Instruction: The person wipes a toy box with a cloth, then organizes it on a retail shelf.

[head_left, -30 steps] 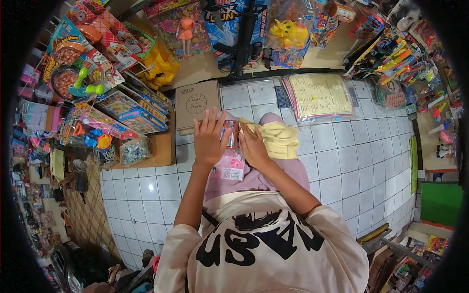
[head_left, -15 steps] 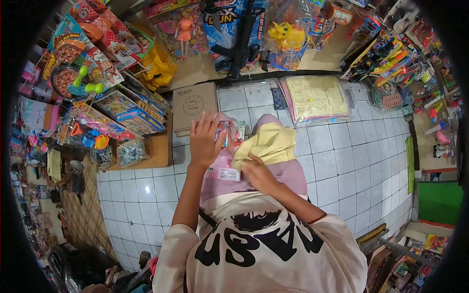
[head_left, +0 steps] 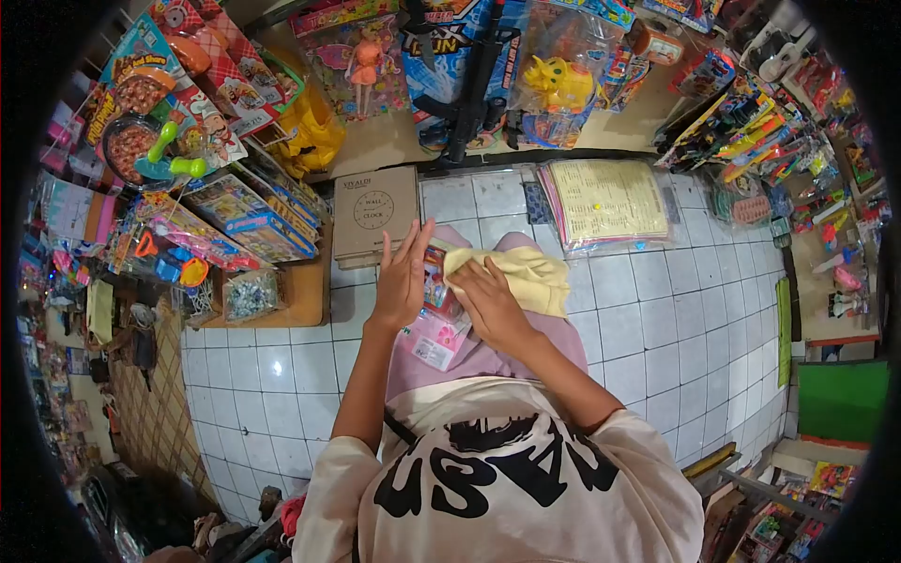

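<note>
My left hand (head_left: 402,289) lies with its fingers stretched out along the left side of a pink plastic-wrapped package (head_left: 434,342) on my lap. The package has a white label and a colourful printed upper part; what exactly it contains I cannot make out. A pale yellow cloth (head_left: 533,281) is spread over my thighs to the right of it. The cloth's left end is under the fingers of my right hand (head_left: 490,305), which press it against the package's right edge.
A brown wall clock box (head_left: 375,211) rests on the tiled floor (head_left: 648,310) ahead. Right of it lies a plastic-wrapped stack of yellow and pink printed sheets (head_left: 610,202). Toy boxes (head_left: 249,220) stand on the left, and packaged toys (head_left: 563,84) hang along the wall.
My right hand has moved up with the cloth's edge onto the package. The package has tilted, and my left fingers have drawn closer together.
</note>
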Motion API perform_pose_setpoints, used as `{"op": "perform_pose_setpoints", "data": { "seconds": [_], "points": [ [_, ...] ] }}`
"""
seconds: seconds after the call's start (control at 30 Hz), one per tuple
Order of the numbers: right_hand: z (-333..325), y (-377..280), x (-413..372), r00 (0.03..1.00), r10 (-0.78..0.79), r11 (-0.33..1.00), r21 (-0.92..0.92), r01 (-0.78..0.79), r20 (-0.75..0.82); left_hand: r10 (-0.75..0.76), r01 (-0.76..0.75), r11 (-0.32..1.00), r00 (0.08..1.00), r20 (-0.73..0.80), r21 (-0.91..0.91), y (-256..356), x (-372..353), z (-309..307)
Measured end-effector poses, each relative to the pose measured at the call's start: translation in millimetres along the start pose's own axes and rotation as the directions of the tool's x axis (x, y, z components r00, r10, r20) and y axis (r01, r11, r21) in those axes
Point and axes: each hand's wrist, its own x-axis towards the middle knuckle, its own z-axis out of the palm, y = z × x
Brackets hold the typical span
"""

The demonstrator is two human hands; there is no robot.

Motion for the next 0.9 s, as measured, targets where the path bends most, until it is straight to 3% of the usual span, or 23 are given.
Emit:
{"op": "perform_pose_setpoints", "data": {
  "seconds": [0.1,0.13,0.23,0.27,0.33,0.4,0.53,0.67,0.77,0.9],
  "points": [
    [-22.1,-3.1,-9.9,0.997,-0.023,0.999,0.039,0.020,0.080,0.030,-0.023,0.996,0.997,0.070,-0.088,1.1,-1.3,0.0],
    [-33.5,-4.2,-10.3,0.994,0.014,0.991,0.133,-0.029,0.111,0.044,-0.035,0.992,0.996,0.079,-0.117,4.2,-0.4,-0.1],
    [-43.5,0.6,-12.0,0.963,0.265,0.877,0.429,-0.217,-0.056,0.081,-0.060,0.980,0.991,0.102,-0.190,11.3,3.6,-0.9],
    [-45.5,-0.7,-8.8,0.957,0.281,0.884,0.406,-0.231,-0.069,0.087,-0.064,0.977,0.991,0.106,-0.204,11.4,5.0,-0.3],
    [-39.7,-4.3,-1.4,0.991,0.136,0.981,0.142,-0.131,-0.020,0.099,-0.072,0.972,0.989,0.111,-0.223,10.8,7.3,2.6],
    [-28.7,-8.3,5.9,0.997,0.023,0.998,-0.067,-0.018,0.074,0.112,-0.082,0.969,0.987,0.117,-0.233,10.2,8.6,5.0],
    [-41.8,-3.3,6.5,0.986,-0.025,0.994,-0.101,0.042,0.162,0.066,-0.023,0.969,0.983,0.169,-0.245,16.4,9.3,3.5],
    [-73.6,1.3,4.1,0.960,0.099,0.985,0.111,-0.132,0.261,0.077,-0.034,0.974,0.979,0.190,-0.222,22.0,16.0,8.9],
    [-85.6,12.9,-1.5,0.958,0.268,0.903,0.320,-0.286,0.101,0.101,-0.062,0.973,0.980,0.169,-0.221,20.7,17.6,8.0],
    [-102.3,-4.9,15.2,0.957,0.284,0.886,0.366,-0.284,0.053,0.133,-0.093,0.968,0.977,0.164,-0.232,22.8,18.0,6.1]
  ]
}}
